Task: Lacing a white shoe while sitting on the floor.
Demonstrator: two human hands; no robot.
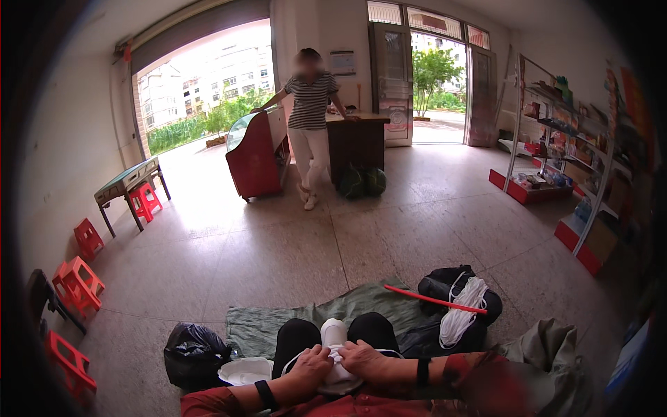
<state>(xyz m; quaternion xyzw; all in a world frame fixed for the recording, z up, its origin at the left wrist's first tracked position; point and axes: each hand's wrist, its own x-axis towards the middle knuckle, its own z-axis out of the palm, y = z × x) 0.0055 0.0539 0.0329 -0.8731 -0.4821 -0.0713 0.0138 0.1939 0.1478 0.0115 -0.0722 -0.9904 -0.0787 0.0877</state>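
No lettering can be read; the notice (342,63) on the wall (349,31) is too small.

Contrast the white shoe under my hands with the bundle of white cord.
The white shoe is one rounded form; the bundle of white cord is many loose strands. The left hand and right hand touch the shoe, while the bundle lies apart, crossed by a red stick. Both are white.
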